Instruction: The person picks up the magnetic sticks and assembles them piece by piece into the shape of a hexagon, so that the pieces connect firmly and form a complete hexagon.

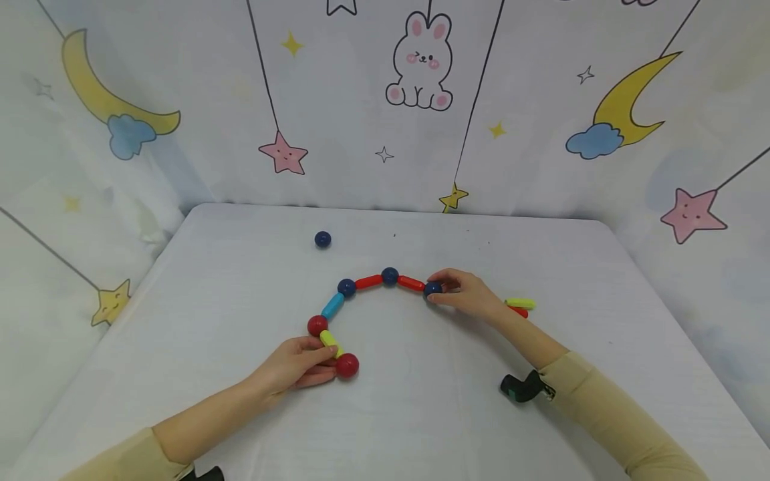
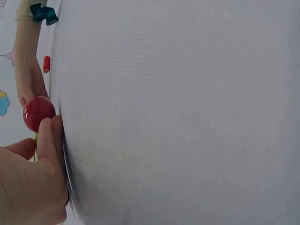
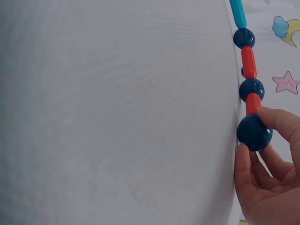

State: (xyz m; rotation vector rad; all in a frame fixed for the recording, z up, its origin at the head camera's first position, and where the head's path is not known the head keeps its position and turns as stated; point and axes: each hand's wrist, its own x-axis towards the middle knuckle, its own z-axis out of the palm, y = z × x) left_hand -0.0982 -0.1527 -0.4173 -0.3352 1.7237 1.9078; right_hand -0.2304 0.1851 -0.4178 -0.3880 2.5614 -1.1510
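Note:
A curved chain of balls and short rods lies on the white table. My left hand (image 1: 303,364) pinches the yellow rod (image 1: 331,343) at the near left end, its fingers beside the end red ball (image 1: 347,365). From there the chain runs through another red ball (image 1: 317,326), a light blue rod (image 1: 333,306), a dark blue ball (image 1: 346,288), a red rod (image 1: 369,282), a second dark blue ball (image 1: 390,276) and a red rod (image 1: 412,284). At the far right end, my right hand (image 1: 466,292) grips the last dark blue ball (image 3: 254,132) between thumb and fingers.
A loose dark blue ball (image 1: 323,239) lies toward the back of the white table (image 1: 252,267). Beyond my right wrist lie a loose yellow rod (image 1: 520,303) and a loose red rod (image 1: 519,312). A printed cloth (image 1: 361,87) hangs behind the table.

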